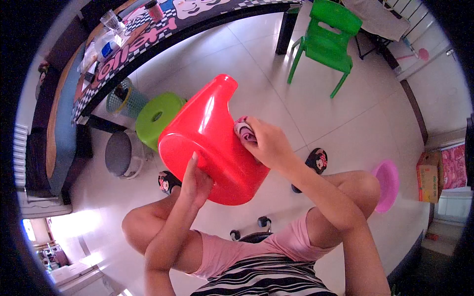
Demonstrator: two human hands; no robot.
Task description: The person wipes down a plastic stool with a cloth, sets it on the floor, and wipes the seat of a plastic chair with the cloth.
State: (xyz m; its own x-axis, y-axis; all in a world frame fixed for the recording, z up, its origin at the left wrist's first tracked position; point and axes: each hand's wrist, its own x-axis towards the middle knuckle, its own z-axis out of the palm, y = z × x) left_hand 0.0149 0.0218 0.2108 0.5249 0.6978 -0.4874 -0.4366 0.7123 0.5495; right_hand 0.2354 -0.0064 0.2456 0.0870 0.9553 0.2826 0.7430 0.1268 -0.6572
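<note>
Red plastic piece [212, 143] in our grip, cloth [245, 132] against its side

We hold the glossy piece tilted before our knees, above the pale tiled floor [266, 59], its narrow end pointing up and away from us. Our left hand [198, 183] grips it low on the near side, thumb laid along the surface; the other fingers are mostly hidden. Our right hand [269, 140] is closed around the bunched, patterned cloth, which touches the piece just below its narrow neck.

Beyond the piece, to its left, we see a green stool [148, 126], with a grey-topped stool [117, 154] and a mesh basket [131, 101] near it. Past them runs a table [207, 12] with a patterned cover. Farther right stands a green chair [326, 44], and beside our right knee lies a pink basin [387, 185].
</note>
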